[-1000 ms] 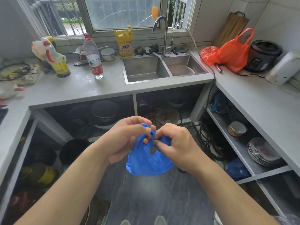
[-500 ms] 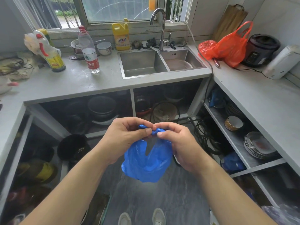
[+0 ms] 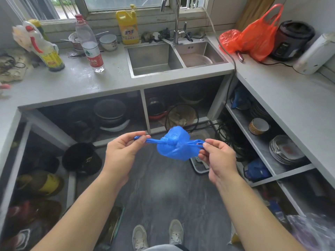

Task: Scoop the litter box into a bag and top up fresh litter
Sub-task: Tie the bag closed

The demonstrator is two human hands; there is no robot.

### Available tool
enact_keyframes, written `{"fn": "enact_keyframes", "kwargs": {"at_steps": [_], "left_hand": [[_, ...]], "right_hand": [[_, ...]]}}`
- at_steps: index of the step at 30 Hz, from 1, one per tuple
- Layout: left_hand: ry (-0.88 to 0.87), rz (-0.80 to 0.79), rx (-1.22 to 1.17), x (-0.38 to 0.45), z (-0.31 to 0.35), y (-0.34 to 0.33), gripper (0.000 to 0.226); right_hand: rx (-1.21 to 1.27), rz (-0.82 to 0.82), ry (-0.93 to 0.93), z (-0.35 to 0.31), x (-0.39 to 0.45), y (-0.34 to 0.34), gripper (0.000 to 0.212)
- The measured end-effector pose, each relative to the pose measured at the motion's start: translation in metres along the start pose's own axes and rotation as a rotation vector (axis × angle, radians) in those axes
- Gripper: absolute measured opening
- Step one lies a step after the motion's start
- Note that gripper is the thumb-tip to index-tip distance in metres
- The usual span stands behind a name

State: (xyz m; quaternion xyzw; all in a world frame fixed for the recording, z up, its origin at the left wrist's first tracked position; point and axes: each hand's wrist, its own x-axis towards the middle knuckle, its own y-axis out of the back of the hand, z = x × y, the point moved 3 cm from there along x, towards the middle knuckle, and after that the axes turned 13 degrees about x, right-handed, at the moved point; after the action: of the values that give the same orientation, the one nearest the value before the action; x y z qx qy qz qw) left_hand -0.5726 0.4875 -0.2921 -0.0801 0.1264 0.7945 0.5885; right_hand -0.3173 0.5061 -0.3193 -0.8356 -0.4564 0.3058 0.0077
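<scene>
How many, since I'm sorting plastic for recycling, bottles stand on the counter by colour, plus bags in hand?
Clear water bottle: 1
Yellow detergent bottle: 1
Yellow-labelled oil bottle: 1
Blue bag, pinched by left hand and right hand: 1
Total: 4
Something capped behind the oil bottle is too hidden to count.

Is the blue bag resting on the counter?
No, the blue bag hangs in mid-air over the floor, its handles pinched by the left hand and right hand.

Double sink (image 3: 174, 58), yellow detergent bottle (image 3: 127, 27), water bottle (image 3: 89, 44), orange bag (image 3: 257, 36), rice cooker (image 3: 291, 39) on grey counter (image 3: 76, 84).
</scene>
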Motion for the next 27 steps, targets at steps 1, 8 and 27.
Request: {"fn": "enact_keyframes", "kwargs": {"at_steps": [1,8,27], "left_hand": [[0.027,0.024,-0.032,0.001,-0.004,0.001,0.013],[0.074,0.11,-0.088,0.004,-0.02,0.008,0.017],[0.185,0.253,0.023,-0.046,-0.103,0.071,0.012]], "right_hand": [[-0.009,0.027,0.003,0.002,0.005,0.006,0.012],[-0.033,0.022,-0.023,0.008,0.02,0.024,0.01],[-0.293,-0.36,-0.167,0.085,-0.026,-0.027,0.023]]}}
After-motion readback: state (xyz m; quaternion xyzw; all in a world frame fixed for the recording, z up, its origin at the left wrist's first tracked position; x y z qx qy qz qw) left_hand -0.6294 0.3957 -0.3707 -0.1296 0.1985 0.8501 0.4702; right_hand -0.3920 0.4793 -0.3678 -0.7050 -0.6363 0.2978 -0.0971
